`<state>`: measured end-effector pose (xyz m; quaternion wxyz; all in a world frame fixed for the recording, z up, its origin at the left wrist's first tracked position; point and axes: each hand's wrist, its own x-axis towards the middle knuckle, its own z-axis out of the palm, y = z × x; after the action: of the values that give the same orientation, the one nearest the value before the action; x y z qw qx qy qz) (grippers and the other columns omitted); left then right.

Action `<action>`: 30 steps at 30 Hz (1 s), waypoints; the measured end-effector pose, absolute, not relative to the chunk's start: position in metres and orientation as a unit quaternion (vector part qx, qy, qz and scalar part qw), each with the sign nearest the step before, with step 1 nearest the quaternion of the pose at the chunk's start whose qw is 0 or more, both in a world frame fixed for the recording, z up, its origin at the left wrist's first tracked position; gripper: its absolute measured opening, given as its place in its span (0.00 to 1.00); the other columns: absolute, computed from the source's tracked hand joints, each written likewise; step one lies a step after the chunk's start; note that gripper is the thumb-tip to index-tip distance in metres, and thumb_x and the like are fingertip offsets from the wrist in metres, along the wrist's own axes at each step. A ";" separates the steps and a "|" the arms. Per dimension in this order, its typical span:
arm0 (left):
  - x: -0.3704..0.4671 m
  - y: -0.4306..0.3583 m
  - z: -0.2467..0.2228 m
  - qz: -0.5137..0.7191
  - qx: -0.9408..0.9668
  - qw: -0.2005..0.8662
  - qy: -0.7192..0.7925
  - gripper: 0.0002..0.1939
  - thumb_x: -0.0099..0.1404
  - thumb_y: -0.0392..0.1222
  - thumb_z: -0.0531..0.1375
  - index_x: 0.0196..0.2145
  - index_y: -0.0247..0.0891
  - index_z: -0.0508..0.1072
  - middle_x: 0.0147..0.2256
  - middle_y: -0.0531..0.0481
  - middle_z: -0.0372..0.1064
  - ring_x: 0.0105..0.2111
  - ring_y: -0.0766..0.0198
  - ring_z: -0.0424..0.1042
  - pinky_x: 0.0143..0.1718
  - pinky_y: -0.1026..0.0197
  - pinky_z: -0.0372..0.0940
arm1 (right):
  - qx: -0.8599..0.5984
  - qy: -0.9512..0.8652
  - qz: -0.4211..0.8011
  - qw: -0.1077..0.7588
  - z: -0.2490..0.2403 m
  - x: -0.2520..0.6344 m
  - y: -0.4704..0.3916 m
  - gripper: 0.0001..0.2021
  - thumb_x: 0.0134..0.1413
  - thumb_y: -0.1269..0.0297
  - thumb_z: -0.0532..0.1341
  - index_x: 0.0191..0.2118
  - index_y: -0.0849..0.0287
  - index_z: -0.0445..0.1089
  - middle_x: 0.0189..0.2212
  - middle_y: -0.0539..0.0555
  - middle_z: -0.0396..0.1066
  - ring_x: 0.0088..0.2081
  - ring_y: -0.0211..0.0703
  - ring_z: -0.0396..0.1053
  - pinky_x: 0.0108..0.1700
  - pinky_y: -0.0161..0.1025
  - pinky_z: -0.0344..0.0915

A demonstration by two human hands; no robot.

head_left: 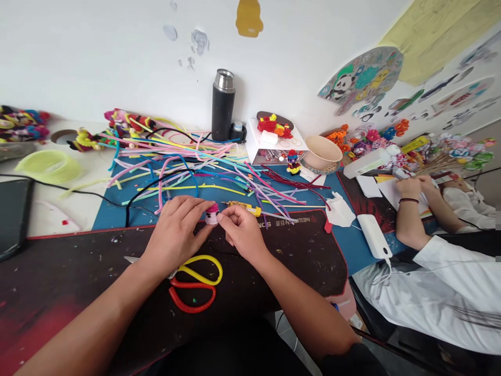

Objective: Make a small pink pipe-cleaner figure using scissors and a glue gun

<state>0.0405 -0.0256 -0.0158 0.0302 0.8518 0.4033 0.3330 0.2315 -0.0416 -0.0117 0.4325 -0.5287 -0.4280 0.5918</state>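
My left hand (176, 230) holds a small doll head (212, 214) between thumb and fingers; it has a bright pink top, a pale lower part and dark marks. At its right side is my right hand (241, 230), thumb and forefinger pinched together against its edge; anything between those fingertips is hidden. Below my hands lie scissors (195, 282) with one yellow and one red handle, blades partly under my left wrist. Just behind my right hand rests a yellow glue gun (250, 209), partly covered by the fingers.
Many coloured pipe cleaners (183, 156) spread across the blue mat behind my hands. A black thermos (223, 107), a white box (254, 143) and a beige bowl (323, 151) stand along the wall. At right, another person's hands (415, 188) work near a white power bank (373, 236).
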 end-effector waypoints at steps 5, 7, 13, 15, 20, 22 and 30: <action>0.041 -0.026 -0.016 0.338 0.847 0.044 0.409 0.15 0.79 0.43 0.62 0.59 0.37 0.76 0.49 0.37 0.80 0.50 0.44 0.75 0.53 0.44 0.71 | -0.515 -0.417 0.600 0.449 -0.010 0.230 -0.042 0.15 0.58 0.51 0.70 0.34 0.55 0.68 0.17 0.38 0.60 0.14 0.31 0.55 0.17 0.33 0.48; 0.040 -0.025 -0.016 0.342 0.841 0.054 0.416 0.14 0.79 0.43 0.62 0.58 0.38 0.75 0.49 0.39 0.80 0.50 0.45 0.75 0.53 0.45 0.71 | -0.509 -0.411 0.603 0.457 -0.010 0.230 -0.042 0.15 0.58 0.50 0.70 0.35 0.55 0.68 0.17 0.38 0.60 0.13 0.30 0.54 0.17 0.32 0.47; 0.037 -0.021 -0.022 0.360 0.818 0.094 0.439 0.16 0.78 0.45 0.62 0.58 0.37 0.76 0.49 0.39 0.80 0.50 0.45 0.75 0.52 0.46 0.71 | -0.507 -0.411 0.595 0.468 -0.009 0.231 -0.043 0.16 0.58 0.49 0.70 0.35 0.55 0.68 0.17 0.38 0.59 0.14 0.30 0.54 0.17 0.31 0.46; 0.037 -0.019 -0.025 0.365 0.812 0.105 0.444 0.17 0.78 0.47 0.62 0.59 0.38 0.76 0.49 0.40 0.80 0.50 0.45 0.75 0.52 0.47 0.71 | -0.509 -0.410 0.593 0.471 -0.009 0.232 -0.043 0.16 0.59 0.49 0.70 0.36 0.55 0.68 0.17 0.38 0.59 0.14 0.30 0.54 0.17 0.31 0.47; 0.036 -0.017 -0.028 0.370 0.802 0.126 0.451 0.18 0.78 0.47 0.63 0.60 0.38 0.76 0.49 0.40 0.80 0.50 0.46 0.75 0.51 0.47 0.71 | -0.507 -0.413 0.595 0.467 -0.011 0.233 -0.044 0.16 0.60 0.49 0.69 0.39 0.55 0.70 0.16 0.37 0.59 0.14 0.30 0.53 0.18 0.32 0.48; 0.036 -0.017 -0.029 0.372 0.800 0.130 0.453 0.18 0.78 0.47 0.63 0.60 0.38 0.75 0.49 0.41 0.80 0.50 0.46 0.75 0.51 0.47 0.71 | -0.503 -0.416 0.598 0.466 -0.012 0.233 -0.044 0.16 0.61 0.49 0.69 0.41 0.56 0.71 0.16 0.37 0.58 0.14 0.30 0.53 0.18 0.32 0.49; 0.037 -0.019 -0.027 0.376 0.793 0.154 0.455 0.18 0.77 0.49 0.62 0.59 0.40 0.75 0.49 0.43 0.80 0.50 0.47 0.76 0.52 0.47 0.71 | -0.497 -0.416 0.605 0.462 -0.020 0.233 -0.045 0.19 0.60 0.48 0.69 0.48 0.58 0.73 0.18 0.37 0.59 0.14 0.31 0.54 0.17 0.32 0.51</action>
<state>0.0371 -0.0187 -0.0272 0.1537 0.7925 0.4546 0.3763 0.2325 -0.0448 -0.0203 0.4624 -0.4965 -0.4161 0.6055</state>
